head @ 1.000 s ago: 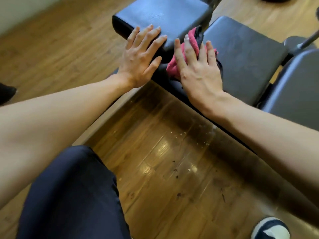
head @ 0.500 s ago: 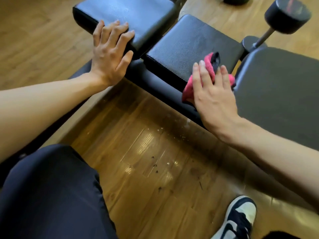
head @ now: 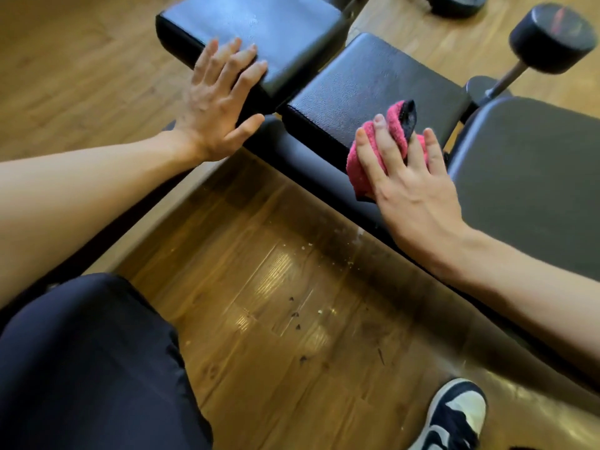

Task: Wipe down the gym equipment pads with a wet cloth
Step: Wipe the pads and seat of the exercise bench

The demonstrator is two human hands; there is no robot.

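A: Entry, right hand (head: 412,190). State?

B: Fingers straight and spread, pressing flat on the cloth (head: 373,151). No curl around it; a fold pokes up between two fingers.

A: The cloth itself?

B: Pink terry, looped pile, bunched into a rough oblong, with a black-edged corner. It sits at 1 o'clock from view centre, on the near right corner of the middle pad (head: 373,82), draping over the pad's near edge. Long axis runs 7 to 1 o'clock, the black corner pointing to 1.

A: Pad surface?

B: Black vinyl with a fine pebbled grain, rectangular with rounded edges.

A: Left hand (head: 217,105)?

B: Wide and flat, palm down, at 11 o'clock. Fingers lie on the near corner of the far pad (head: 276,27), which is smoother vinyl with a sheen.

A: Layout beyond that?

B: Three pads in a row running 10 to 4 o'clock; the large pad (head: 535,190) lies just beside the cloth at 3 o'clock. A black frame bar (head: 285,144) runs beneath. A dumbbell (head: 552,37) with a round dark head and metal handle is at 1 o'clock, blurred.

A: Below?

B: Glossy wood-plank floor (head: 259,303) with dark specks, a dark trouser leg (head: 81,368) at 7 o'clock, and a black-and-white shoe (head: 454,417) at 5 o'clock.
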